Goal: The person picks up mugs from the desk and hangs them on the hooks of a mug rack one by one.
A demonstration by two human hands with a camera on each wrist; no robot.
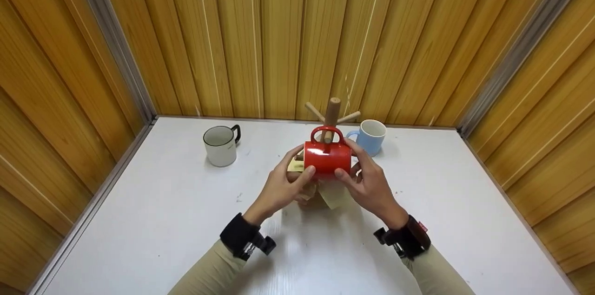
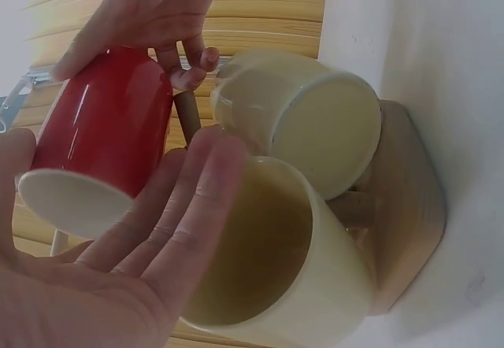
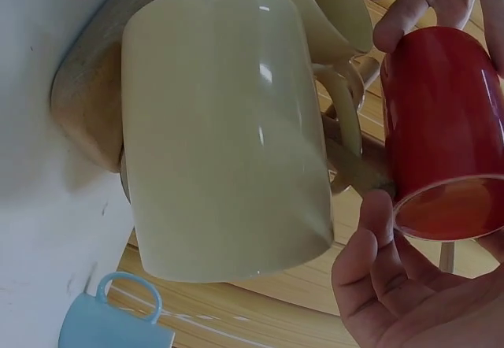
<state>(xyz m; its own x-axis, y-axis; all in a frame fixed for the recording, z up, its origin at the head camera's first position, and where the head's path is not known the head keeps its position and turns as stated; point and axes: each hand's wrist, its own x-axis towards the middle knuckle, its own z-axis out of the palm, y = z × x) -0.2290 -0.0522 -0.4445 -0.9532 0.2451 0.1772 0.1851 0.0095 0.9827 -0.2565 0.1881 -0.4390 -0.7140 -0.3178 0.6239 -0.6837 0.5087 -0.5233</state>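
Observation:
A red mug (image 1: 327, 158) lies on its side in the air between both hands, handle upward. The left hand (image 1: 281, 188) grips its left end, thumb on the near side and fingers reaching behind. At the other end the right hand (image 1: 372, 188) holds it, its thumb likewise on the near side. Inside the handle's loop shows the tip of a peg (image 1: 328, 137) of a wooden mug tree (image 1: 333, 111). Below, pale yellow mugs (image 3: 224, 127) hang around the tree just above its wooden base (image 2: 413, 206); the red mug and hands mostly hide them in the head view.
A white mug (image 1: 221, 148) with a black handle stands at the back left of the white table (image 1: 153, 220). Close behind the right hand is a light blue mug (image 1: 372, 138), handle toward the tree. Two upper pegs spread toward the wood-patterned back wall (image 1: 279, 44).

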